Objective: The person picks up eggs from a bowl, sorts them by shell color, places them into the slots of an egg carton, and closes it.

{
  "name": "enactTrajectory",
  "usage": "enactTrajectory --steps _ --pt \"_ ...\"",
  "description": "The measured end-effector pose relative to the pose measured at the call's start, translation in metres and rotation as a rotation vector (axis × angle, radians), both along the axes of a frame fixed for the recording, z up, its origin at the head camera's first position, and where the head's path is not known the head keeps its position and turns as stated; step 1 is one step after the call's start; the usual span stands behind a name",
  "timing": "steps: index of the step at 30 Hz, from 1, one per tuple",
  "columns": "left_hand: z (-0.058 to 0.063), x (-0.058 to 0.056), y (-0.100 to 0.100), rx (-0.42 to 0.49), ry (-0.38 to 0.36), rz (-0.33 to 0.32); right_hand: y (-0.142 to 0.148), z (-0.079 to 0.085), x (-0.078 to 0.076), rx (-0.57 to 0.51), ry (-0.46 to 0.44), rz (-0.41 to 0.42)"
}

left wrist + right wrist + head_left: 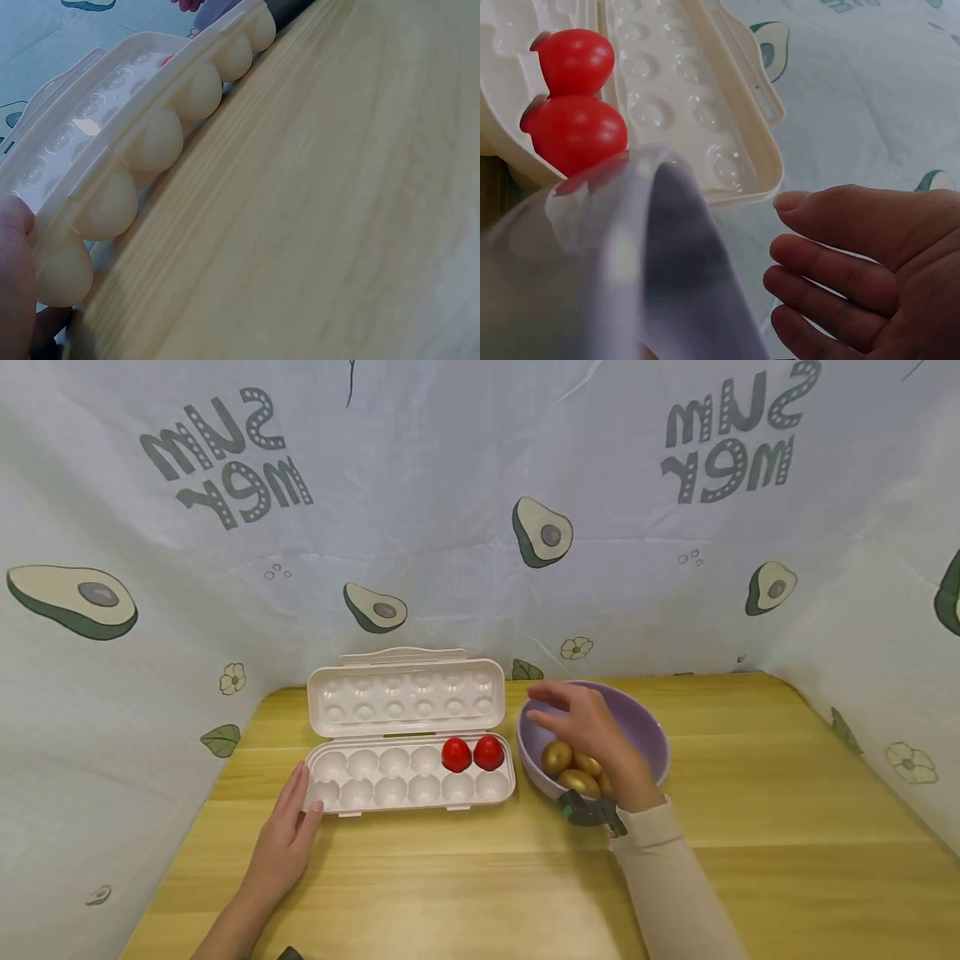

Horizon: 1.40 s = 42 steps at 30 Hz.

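A white plastic egg box lies with its lid raised toward the back. Two shiny red eggs sit side by side at the right end of its back row; the right wrist view shows these red eggs close up. My left hand grips the box's left end, with the thumb over the rim. Over the purple bowl hovers my right hand, fingers loosely bent and nothing in them. Several golden eggs rest in the bowl, partly hidden by my right arm.
The wooden table extends in front of the box and to the right of the bowl. A pale curtain printed with avocados hangs behind and along both sides. A dark wrist device is strapped at my right wrist.
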<state>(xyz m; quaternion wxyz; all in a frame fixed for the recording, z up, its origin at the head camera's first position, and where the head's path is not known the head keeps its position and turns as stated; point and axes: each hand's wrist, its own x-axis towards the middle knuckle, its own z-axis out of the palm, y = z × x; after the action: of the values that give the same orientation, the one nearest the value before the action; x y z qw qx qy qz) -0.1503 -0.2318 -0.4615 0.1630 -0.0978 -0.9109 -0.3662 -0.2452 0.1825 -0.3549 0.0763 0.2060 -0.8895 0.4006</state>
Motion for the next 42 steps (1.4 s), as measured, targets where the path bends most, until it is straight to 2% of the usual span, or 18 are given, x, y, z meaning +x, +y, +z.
enactTrajectory --steps 6,11,14,22,32,36,42 --pt "0.002 0.000 0.001 0.011 -0.006 0.001 0.013 0.009 0.004 -0.041 -0.058 0.019" --pt "0.002 0.000 0.000 0.013 0.002 -0.002 0.019 0.026 0.018 -0.112 -0.151 0.004" --pt "0.002 -0.001 0.000 0.008 -0.006 -0.006 0.025 0.030 0.023 -0.111 -0.166 -0.004" --pt "0.003 0.000 -0.001 -0.001 -0.013 0.004 0.050 0.006 0.008 -0.096 -0.161 0.012" --pt "0.000 0.000 -0.002 0.006 0.004 -0.001 0.060 -0.006 -0.002 -0.126 -0.176 0.021" --pt "-0.002 -0.002 0.000 0.004 0.002 -0.006 0.065 -0.013 -0.005 -0.102 -0.212 0.015" --pt "-0.002 -0.001 0.000 -0.002 0.001 -0.001 0.075 -0.012 -0.016 -0.050 -0.328 0.021"
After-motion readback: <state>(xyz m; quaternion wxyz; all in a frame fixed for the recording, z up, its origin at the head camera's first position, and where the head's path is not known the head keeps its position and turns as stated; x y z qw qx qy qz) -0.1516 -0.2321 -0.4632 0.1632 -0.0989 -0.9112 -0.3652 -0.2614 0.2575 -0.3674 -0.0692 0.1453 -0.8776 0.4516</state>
